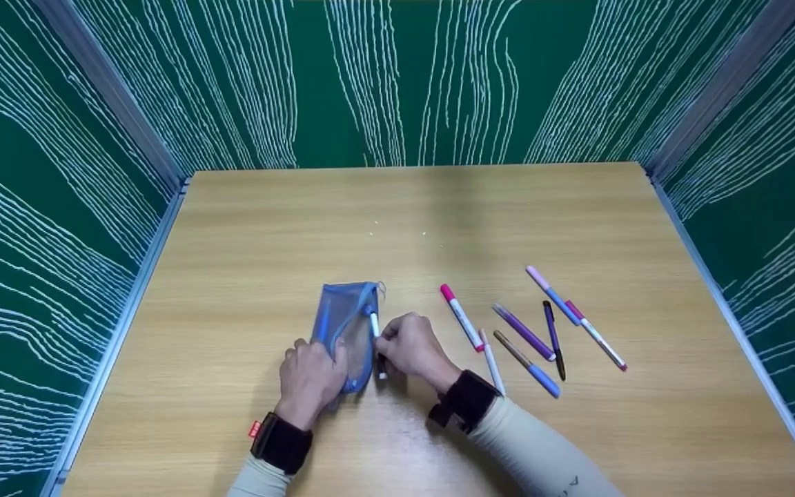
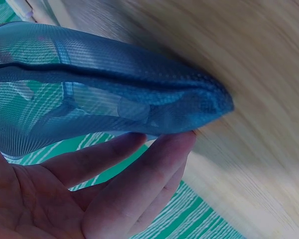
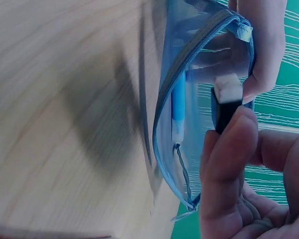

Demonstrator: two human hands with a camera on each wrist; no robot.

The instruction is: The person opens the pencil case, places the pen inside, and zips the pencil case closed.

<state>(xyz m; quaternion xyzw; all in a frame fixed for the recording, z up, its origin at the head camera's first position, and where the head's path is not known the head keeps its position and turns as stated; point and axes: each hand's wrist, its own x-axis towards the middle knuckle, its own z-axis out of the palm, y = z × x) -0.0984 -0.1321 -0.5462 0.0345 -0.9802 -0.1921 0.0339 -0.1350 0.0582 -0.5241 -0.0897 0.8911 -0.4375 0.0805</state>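
A blue mesh zip pouch (image 1: 359, 345) lies on the table with its zipped mouth gaping toward the right. My left hand (image 1: 312, 376) grips its near left side, thumb over the mesh; the left wrist view shows fingers (image 2: 139, 184) against its edge. Inside, a blue pen (image 3: 178, 99) shows through the opening. Between the fingertips of my right hand (image 1: 415, 345) is a white marker (image 1: 375, 324) with a black cap and a white eraser-like tip (image 3: 228, 88). The marker stands right at the pouch's mouth, its white end overlapping the pouch's right edge in the head view.
Right of my hands lie several pens: a pink-capped marker (image 1: 462, 317), a pale pen (image 1: 491, 362), a purple marker (image 1: 525, 333), a brown-and-blue pen (image 1: 527, 364), a black-and-purple pen (image 1: 555, 339), a lilac-and-blue pen (image 1: 553, 295) and a pink-and-white one (image 1: 596, 335). Green partitions surround the table (image 1: 287, 228).
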